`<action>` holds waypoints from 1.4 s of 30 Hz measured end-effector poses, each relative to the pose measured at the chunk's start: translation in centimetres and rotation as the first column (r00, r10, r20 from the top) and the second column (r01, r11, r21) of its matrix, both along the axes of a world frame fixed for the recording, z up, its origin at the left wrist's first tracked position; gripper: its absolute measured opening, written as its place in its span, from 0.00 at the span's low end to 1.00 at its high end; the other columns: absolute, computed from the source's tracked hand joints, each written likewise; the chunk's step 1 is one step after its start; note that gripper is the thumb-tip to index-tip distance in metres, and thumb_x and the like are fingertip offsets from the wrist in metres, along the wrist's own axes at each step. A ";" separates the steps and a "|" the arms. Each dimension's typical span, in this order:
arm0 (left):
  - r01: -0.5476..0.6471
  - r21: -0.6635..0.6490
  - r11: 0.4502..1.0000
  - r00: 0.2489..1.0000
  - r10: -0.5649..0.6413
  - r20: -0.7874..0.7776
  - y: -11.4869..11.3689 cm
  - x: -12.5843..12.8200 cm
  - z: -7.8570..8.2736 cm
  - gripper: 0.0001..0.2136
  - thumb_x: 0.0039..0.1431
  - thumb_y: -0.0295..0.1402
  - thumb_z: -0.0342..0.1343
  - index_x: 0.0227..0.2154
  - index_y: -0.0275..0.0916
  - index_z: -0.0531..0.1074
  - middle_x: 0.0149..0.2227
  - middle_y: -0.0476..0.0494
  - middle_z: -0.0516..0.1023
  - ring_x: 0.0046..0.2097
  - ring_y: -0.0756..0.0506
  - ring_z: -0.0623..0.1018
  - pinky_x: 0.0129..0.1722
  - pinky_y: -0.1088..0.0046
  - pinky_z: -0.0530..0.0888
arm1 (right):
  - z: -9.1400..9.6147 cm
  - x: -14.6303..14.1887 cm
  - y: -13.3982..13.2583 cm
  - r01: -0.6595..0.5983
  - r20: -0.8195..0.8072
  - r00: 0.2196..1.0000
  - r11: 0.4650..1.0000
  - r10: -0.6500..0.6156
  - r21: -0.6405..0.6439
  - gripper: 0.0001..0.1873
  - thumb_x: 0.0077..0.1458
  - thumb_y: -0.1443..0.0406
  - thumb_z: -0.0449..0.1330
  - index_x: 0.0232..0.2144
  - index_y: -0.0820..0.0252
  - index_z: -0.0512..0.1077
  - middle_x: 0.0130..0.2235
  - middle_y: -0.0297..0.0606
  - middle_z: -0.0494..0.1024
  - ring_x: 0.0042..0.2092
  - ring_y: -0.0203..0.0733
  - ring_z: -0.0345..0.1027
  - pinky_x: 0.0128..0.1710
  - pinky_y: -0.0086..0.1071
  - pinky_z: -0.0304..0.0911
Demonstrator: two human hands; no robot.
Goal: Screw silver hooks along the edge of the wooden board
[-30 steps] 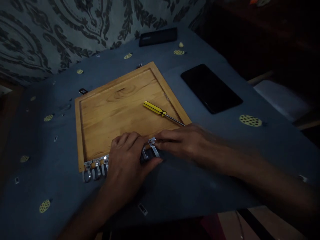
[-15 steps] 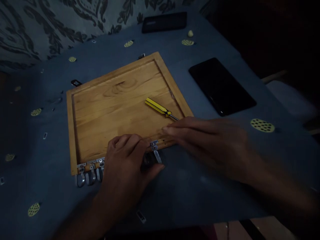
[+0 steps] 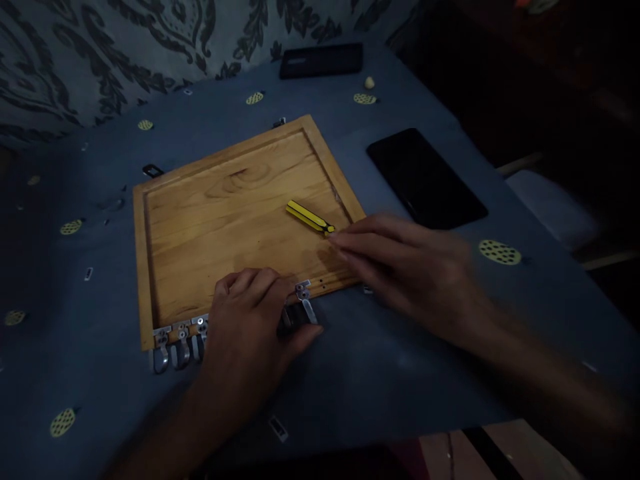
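Note:
A framed wooden board point(image 3: 235, 227) lies on the table, a metal hook rail point(image 3: 181, 327) along its near edge. My left hand point(image 3: 250, 320) is closed over the rail's middle, fingers curled on the board and thumb below the hooks; it hides part of the rail. At the rail's right end, a hook point(image 3: 307, 307) shows beyond the hand. On the board lies a yellow-and-black screwdriver point(image 3: 306, 215). My right hand point(image 3: 410, 267) is pinched at the neck of its handle and covers the shaft; whether the fingers grip it or something small is hidden.
Right of the board is a black phone point(image 3: 425, 177). A dark phone case point(image 3: 321, 60) and a small pale round thing point(image 3: 369, 83) lie at the back. Black hangers point(image 3: 153, 171) stick out from the board's far edge. Blue patterned cloth point(image 3: 380, 380) covers the table.
My right hand has moved up from the board's near edge to the screwdriver, covering its shaft. The left hand stays on the rail. The whole view has shifted slightly.

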State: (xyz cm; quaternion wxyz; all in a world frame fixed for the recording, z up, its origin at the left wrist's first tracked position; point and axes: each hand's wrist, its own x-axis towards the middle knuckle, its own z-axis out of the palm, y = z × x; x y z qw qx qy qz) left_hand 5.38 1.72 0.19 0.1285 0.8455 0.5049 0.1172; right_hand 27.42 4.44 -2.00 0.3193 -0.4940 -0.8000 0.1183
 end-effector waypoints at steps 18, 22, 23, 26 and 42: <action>-0.027 -0.127 0.992 1.000 0.026 -0.007 0.2 0.2 0.6 0.14 0.56 0.39 0.69 0.42 0.40 0.76 0.42 0.46 0.78 0.48 0.37 0.76 0.50 0.54 0.68 | 2.3 -2.6 4.2 0.119 0.351 0.936 0.966 -0.032 -0.229 0.16 0.61 0.63 0.62 0.51 0.57 0.76 0.49 0.44 0.80 0.43 0.48 0.77 0.36 0.34 0.66; -0.023 -0.122 0.992 1.000 0.023 -0.005 0.1 0.1 0.8 0.14 0.56 0.39 0.69 0.42 0.39 0.77 0.43 0.45 0.78 0.49 0.36 0.75 0.49 0.55 0.68 | 1.9 -3.5 4.9 0.134 0.364 0.931 0.950 -0.023 -0.283 0.16 0.61 0.66 0.59 0.50 0.60 0.76 0.48 0.46 0.80 0.44 0.49 0.76 0.37 0.35 0.66; -0.024 -0.121 0.992 1.000 0.024 0.002 0.1 0.1 0.8 0.14 0.56 0.38 0.69 0.42 0.39 0.77 0.43 0.44 0.78 0.49 0.36 0.75 0.50 0.55 0.67 | 1.8 -3.4 4.9 0.115 0.310 0.951 0.954 -0.026 -0.275 0.16 0.60 0.68 0.59 0.49 0.61 0.77 0.46 0.46 0.81 0.43 0.48 0.76 0.38 0.35 0.66; -0.020 -0.118 0.993 1.000 0.022 0.020 0.0 0.0 0.8 0.15 0.56 0.39 0.69 0.43 0.38 0.77 0.43 0.44 0.78 0.49 0.36 0.75 0.50 0.55 0.67 | 2.2 -2.7 4.4 0.052 -0.003 0.999 0.980 -0.053 -0.191 0.14 0.57 0.66 0.61 0.46 0.62 0.77 0.39 0.41 0.80 0.36 0.43 0.75 0.34 0.34 0.68; -0.030 -0.097 0.995 0.999 0.028 -0.022 0.0 0.1 0.7 0.18 0.55 0.42 0.69 0.44 0.38 0.77 0.43 0.43 0.78 0.48 0.37 0.75 0.49 0.57 0.68 | 1.7 -4.1 -0.8 0.002 -0.474 0.879 0.995 -0.048 -0.098 0.14 0.67 0.54 0.55 0.52 0.50 0.68 0.35 0.36 0.74 0.27 0.39 0.72 0.27 0.36 0.72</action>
